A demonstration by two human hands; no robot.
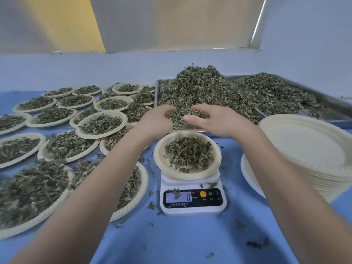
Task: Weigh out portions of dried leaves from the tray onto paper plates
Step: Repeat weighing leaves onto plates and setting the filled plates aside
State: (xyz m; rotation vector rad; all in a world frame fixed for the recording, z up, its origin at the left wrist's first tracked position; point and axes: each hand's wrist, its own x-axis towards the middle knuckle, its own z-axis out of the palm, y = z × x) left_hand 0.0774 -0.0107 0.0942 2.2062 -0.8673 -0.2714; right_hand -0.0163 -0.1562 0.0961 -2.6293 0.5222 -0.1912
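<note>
Spreading across the blue table [181, 242] left of the scale [193, 195] lie many filled paper plates [66, 147], overlapping one another, each carrying a layer of dried leaves. Nearer the scale, the left hand [156, 121] reaches past it to the near edge of the metal tray [335, 105], its fingers curled into the loose leaves there and gathering a clump. On the scale's platform sits one paper plate [187, 155] with a small mound of leaves in its middle; the display below it shows a 0, and a few stray bits lie on the display and on the table around the base. Behind the scale, the dried-leaf heap [205, 86] rises highest at the tray's left half. Just right of the scale's far side, the right hand [215, 121] faces the left one, its fingers and thumb likewise curled round the same clump. Farther right of the scale stands a tall stack of unused paper plates [304, 149], tilted toward the camera.
</note>
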